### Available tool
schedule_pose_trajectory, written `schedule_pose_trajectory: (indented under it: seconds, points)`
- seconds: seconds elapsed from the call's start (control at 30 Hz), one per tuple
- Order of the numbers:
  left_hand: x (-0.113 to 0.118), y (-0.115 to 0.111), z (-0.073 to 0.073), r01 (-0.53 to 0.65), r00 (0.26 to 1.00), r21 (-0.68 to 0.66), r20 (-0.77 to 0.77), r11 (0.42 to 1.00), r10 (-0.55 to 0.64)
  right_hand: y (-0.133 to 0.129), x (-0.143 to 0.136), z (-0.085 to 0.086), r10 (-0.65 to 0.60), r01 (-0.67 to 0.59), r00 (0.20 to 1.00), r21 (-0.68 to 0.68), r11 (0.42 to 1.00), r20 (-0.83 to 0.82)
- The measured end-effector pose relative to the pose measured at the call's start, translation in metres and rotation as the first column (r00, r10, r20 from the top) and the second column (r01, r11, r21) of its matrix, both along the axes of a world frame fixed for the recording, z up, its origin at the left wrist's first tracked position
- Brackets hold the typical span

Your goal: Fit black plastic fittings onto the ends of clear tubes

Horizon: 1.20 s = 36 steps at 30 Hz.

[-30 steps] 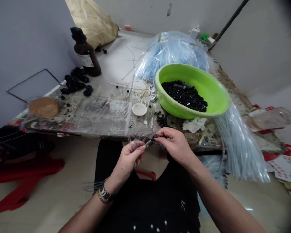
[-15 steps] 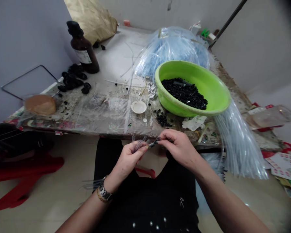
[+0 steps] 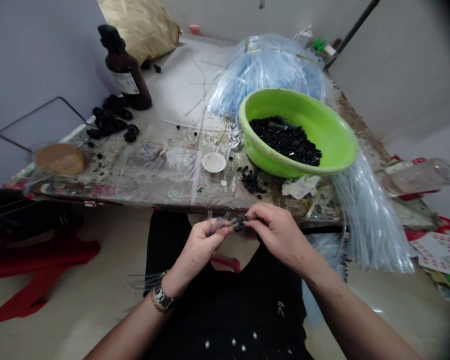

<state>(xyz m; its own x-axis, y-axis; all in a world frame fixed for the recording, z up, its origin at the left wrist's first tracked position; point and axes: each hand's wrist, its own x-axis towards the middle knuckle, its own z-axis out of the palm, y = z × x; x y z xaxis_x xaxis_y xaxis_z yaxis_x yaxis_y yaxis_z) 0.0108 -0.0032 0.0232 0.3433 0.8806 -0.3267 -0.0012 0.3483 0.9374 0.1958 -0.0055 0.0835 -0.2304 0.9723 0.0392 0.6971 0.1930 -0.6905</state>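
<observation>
1. Tabletop is lying under a wrinkled clear plastic sheet, stained and cluttered; the person is sitting at its near edge.
2. Green basin is the landmark: round, glossy plastic, part-filled with small black caps.
3. Bundles of clear flexible tubing are draping from behind the basin and down off the tabletop edge on its right.
4. Brown glass bottle is standing well left of the basin, with chunky black parts heaped in front of it.
5. Left hand, in front of the basin and just off the tabletop edge, is closed around a small fan of cut clear tubes, ends pointing up.
6. Right hand is pinching a tiny black cap at one tube end; fingers tight, thumb and forefinger only.
7. Step, as I read it: capping tubes one at a time. Next move needs the cap lined up square on the tube and pushed on while the left hand is holding the fan steady.
</observation>
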Motion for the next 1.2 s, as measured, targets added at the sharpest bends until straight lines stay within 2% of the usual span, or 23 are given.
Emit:
schedule_pose_trajectory:
  seconds: [0.3,0.57,0.73,0.93,1.2]
  points:
    - [0.003,-0.001,0.000,0.066,0.998,-0.020,-0.007,0.998,-0.066,-0.003,0.001,-0.006,-0.002,0.000,0.999,-0.048,0.999,-0.051]
    - [0.004,-0.002,-0.003,0.024,0.999,-0.073,0.023,0.997,-0.022,-0.004,0.000,-0.012,-0.066,0.066,0.997,-0.020,0.998,-0.027]
    - [0.002,0.003,0.002,0.089,0.995,-0.100,0.054,0.991,-0.084,-0.006,0.004,-0.015,-0.101,0.098,0.993,-0.056,0.994,-0.060]
    - [0.004,0.004,0.005,0.125,0.992,-0.145,0.046,0.981,-0.120,-0.009,0.007,-0.015,-0.050,0.050,0.999,-0.036,0.998,-0.017]
    - [0.008,0.002,0.005,0.113,0.994,-0.111,-0.003,0.987,-0.114,-0.013,0.009,-0.015,-0.039,0.036,0.998,-0.059,0.998,-0.049]
